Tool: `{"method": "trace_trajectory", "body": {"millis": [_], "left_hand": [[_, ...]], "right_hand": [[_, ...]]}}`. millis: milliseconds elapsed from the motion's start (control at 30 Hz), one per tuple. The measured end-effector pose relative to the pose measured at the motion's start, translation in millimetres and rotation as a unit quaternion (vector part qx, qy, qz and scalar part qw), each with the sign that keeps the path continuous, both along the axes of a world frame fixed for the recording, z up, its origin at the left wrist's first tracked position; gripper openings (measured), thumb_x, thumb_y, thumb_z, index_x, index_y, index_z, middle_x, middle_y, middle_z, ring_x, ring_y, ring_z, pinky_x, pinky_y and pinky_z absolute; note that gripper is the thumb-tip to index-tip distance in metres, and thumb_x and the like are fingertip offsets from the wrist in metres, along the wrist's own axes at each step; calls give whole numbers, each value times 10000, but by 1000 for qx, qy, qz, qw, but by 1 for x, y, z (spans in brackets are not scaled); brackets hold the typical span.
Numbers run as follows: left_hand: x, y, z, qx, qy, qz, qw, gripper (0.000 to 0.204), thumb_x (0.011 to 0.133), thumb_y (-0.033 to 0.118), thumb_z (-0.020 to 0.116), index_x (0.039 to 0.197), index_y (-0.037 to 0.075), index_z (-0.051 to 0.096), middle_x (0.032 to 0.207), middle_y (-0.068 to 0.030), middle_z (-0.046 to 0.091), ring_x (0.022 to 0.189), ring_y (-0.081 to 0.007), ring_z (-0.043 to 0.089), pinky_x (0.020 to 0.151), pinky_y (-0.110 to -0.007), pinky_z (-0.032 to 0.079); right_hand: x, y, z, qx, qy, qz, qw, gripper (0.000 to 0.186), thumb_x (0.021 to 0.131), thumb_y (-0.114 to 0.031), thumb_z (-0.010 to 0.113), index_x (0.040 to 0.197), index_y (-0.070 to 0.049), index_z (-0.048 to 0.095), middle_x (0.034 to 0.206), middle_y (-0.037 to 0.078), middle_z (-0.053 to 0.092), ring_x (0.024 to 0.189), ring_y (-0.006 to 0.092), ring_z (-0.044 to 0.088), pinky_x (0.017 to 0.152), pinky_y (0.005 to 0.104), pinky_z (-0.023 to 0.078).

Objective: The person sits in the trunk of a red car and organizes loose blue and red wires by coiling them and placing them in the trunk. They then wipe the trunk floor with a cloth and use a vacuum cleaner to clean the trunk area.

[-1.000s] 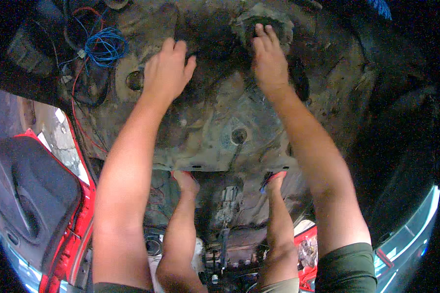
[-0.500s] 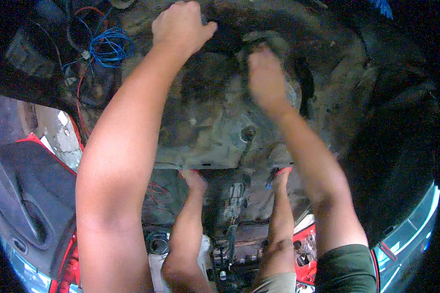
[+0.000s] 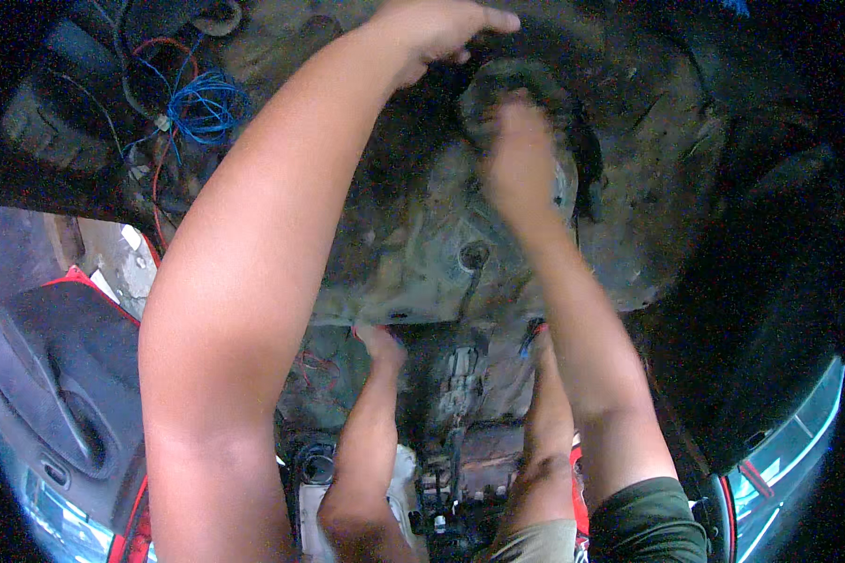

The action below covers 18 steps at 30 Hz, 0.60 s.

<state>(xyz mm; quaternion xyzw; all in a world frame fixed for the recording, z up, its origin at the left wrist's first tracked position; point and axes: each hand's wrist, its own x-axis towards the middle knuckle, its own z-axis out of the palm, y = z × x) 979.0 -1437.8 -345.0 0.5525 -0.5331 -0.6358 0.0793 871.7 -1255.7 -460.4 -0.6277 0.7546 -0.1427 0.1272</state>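
Note:
My left hand (image 3: 446,38) is raised against the dark, grimy metal panel (image 3: 648,220) at the top of the head view, its index finger stretched out and the others loosely bent, apart from it, with nothing visible held. My right hand (image 3: 521,150), blurred by motion, is at a rough grey-black patch (image 3: 516,75) right of centre; its fingers are too smeared to read. Below it a round hole (image 3: 474,255) shows in the panel. A coil of blue wire (image 3: 207,103) hangs at the upper left beside red and black cables.
A red-edged door with dark trim (image 3: 38,375) stands open at the left. Bare legs (image 3: 361,432) reach up between my arms to the panel's lower edge. Mechanical parts (image 3: 451,497) lie at the bottom centre, and a window (image 3: 789,422) shows at the lower right.
My left hand has moved up and to the right, turning, with that arm now across more of the view. My right hand has dropped from the top of the patch and is blurred.

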Motion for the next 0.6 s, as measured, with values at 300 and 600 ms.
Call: {"method": "trace_trajectory", "body": {"millis": [300,600], "left_hand": [[-42,153,-59,-115,156,14,981,542,765,266,841,1218,17,678,1200,-212,697,1094,-340,676,964,-439,520],[175,317,50,-113,-94,220,964,289,903,109,733,1162,-1,671,1130,-148,712,1086,-237,679,940,-350,526]], "right_hand": [[28,79,12,219,-208,46,952,618,1018,-289,556,1555,-103,314,1598,113,345,1480,260,307,1230,425,223],[81,-35,63,-194,-81,93,973,250,1001,-184,475,1126,-42,640,1211,215,636,1231,394,553,1072,449,425]]}}
